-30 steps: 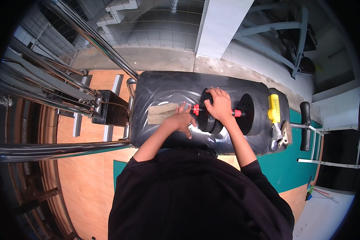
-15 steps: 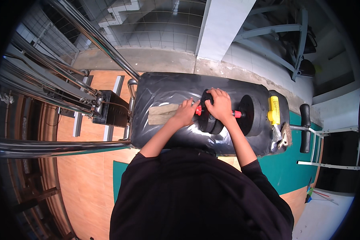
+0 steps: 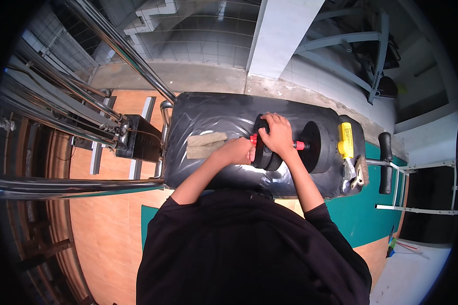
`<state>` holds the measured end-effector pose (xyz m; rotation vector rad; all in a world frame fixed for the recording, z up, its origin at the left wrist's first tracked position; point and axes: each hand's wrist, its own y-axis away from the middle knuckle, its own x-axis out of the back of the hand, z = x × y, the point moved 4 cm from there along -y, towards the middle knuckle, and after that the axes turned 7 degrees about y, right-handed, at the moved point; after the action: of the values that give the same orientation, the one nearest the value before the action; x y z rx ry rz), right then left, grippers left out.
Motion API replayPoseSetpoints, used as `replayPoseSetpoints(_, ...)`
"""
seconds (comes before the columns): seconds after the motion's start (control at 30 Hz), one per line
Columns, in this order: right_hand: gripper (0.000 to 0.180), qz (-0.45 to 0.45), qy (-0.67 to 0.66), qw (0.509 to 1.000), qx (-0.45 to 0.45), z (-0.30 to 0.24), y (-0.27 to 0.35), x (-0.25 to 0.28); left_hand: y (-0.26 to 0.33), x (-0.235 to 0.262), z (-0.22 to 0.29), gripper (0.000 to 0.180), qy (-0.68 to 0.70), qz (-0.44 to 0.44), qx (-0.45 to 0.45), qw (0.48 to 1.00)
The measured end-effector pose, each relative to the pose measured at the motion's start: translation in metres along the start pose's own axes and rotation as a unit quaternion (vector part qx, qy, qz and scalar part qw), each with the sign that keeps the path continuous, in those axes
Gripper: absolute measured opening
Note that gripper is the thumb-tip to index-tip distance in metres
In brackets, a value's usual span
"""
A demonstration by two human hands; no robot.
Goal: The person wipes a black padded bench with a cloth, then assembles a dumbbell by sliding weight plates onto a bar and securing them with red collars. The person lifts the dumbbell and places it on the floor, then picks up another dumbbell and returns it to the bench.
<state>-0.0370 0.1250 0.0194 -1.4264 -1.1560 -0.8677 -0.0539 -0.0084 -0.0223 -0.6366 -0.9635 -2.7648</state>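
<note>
An adjustable dumbbell with black weight plates lies across a padded black bench. My left hand is closed at its left end, fingers curled round the red screw collar, which shows only in part. On top of the left-hand plates, my right hand grips their upper edge with its fingers over the far side. Another red collar sits on the bar between the two sets of plates. Left of my left hand lies a folded beige cloth.
At the bench's right end are a yellow bottle and a small brush-like item. Chrome machine posts and a black weight block stand to the left. A white pillar rises beyond the bench; green matting covers floor at right.
My left hand has turned and curled its fingers at the dumbbell's left end, where they were stretched toward the red collar before. My right hand stays on the plates.
</note>
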Motion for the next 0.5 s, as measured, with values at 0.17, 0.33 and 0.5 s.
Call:
replayPoseSetpoints(0.17,0.035,-0.002,-0.004,1.0,-0.004,0.0,0.001,0.0,-0.008,-0.013,-0.01,0.061,-0.109,0.273,-0.066,0.953)
replayPoseSetpoints(0.33,0.035,-0.003,0.001,1.0,0.006,-0.002,0.001,0.0,0.005,0.008,0.006,0.078,-0.062,0.09,-0.038,0.993)
replayPoseSetpoints(0.5,0.035,-0.01,0.0,1.0,-0.002,-0.001,-0.001,-0.001,-0.023,-0.015,-0.017,0.088,-0.034,0.22,-0.021,0.975)
